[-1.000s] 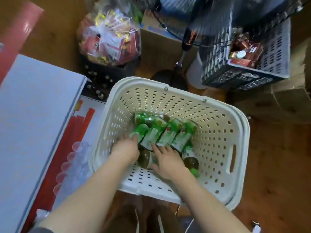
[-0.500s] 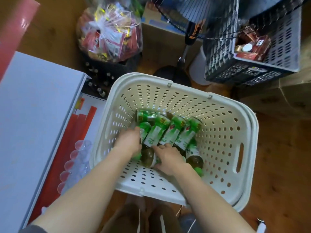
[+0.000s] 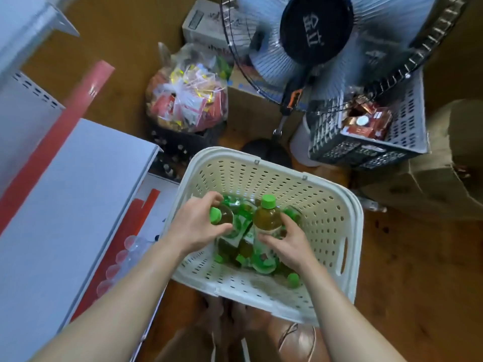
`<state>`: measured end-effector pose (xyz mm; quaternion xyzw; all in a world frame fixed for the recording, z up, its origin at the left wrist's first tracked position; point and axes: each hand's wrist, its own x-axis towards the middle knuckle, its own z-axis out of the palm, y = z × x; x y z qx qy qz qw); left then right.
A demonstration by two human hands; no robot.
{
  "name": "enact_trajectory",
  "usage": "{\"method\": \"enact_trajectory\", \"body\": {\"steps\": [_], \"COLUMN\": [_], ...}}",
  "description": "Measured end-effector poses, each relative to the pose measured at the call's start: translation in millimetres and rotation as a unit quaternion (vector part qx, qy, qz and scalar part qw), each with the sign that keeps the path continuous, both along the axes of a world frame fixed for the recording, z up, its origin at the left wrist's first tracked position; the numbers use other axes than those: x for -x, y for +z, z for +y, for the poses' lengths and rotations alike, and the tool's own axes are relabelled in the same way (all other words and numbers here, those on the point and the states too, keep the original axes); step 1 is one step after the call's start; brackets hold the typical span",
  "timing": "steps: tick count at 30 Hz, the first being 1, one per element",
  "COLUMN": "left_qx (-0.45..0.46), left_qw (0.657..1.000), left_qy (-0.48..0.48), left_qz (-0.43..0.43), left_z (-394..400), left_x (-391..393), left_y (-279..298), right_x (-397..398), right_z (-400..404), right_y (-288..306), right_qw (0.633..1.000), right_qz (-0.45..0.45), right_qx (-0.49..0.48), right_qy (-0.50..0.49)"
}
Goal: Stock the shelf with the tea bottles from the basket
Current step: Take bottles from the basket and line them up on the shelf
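Left hand (image 3: 194, 226) is gripping a green-capped bottle (image 3: 222, 216); right hand (image 3: 286, 244) is gripping another (image 3: 266, 218) above the perforated plastic basket (image 3: 326, 212). Remaining bottles (image 3: 243, 246) are lying partly hidden beneath.

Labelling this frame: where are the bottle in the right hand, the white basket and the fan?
bottle (image 3: 267, 218), head view, brown shoulder.
basket (image 3: 324, 205), head view, right inner wall.
fan (image 3: 315, 27), head view, dark hub.

Hands: two, left (image 3: 194, 226) and right (image 3: 288, 245), each gripping one tea bottle: one (image 3: 222, 216) at 9 o'clock in the basket (image 3: 324, 202), one (image 3: 266, 218) at centre. More bottles (image 3: 235, 250) lie beneath; their number cannot be told. Baskets: one. Fans (image 3: 316, 30): one, 12 o'clock. Crates (image 3: 402, 142): one, 2 o'clock. Bags (image 3: 187, 92): one, 11 o'clock.
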<state>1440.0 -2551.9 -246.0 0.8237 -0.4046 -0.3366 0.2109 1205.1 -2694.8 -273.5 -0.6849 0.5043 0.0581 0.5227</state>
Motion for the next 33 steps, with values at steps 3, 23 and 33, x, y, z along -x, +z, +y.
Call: {"method": "enact_trajectory", "body": {"steps": [3,23,33], "left_qx": [0.038,0.199,0.25], "left_qw": [0.998,0.951,0.919], "left_qy": [0.028,0.22,0.304], "left_qz": [0.046,0.092,0.011], "left_z": [-4,-14,66], "left_x": [1,25,13], "left_y": [30,206,271], "right_x": [-9,-47,-104], "right_z": [-3,-18,30], "right_y": [25,184,235], "right_qw": [0.999,0.972,0.941], "right_qz": [-0.03,-0.227,-0.305], "right_qx": [0.01,0.014,0.038], "right_qy": [0.008,0.056,0.144]}}
